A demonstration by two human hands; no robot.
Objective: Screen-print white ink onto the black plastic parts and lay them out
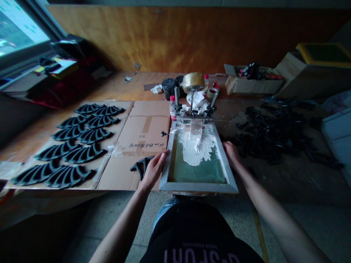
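A silver screen printing frame point(199, 187) lies in front of me, with green mesh and a thick smear of white ink point(196, 148) across its upper half. My left hand point(154, 168) is at the frame's left side, thumb and index finger close together; its other fingers and whatever they hold are hidden. On the opposite side, my right hand point(231, 152) has curled fingers partly hidden at the frame's edge. Black curved pieces point(140, 166) lie on cardboard just left of my left hand. A pale squeegee point(196, 128) rests at the ink's upper end.
Rows of black curved pieces point(94, 135) cover the cardboard point(127, 128) at left. A heap of black parts point(270, 135) lies at right. Behind the clamp stand point(193, 109) are a tape roll point(193, 81), a red-capped bottle point(172, 107) and a black tub point(168, 87). An open box point(253, 86) stands farther back.
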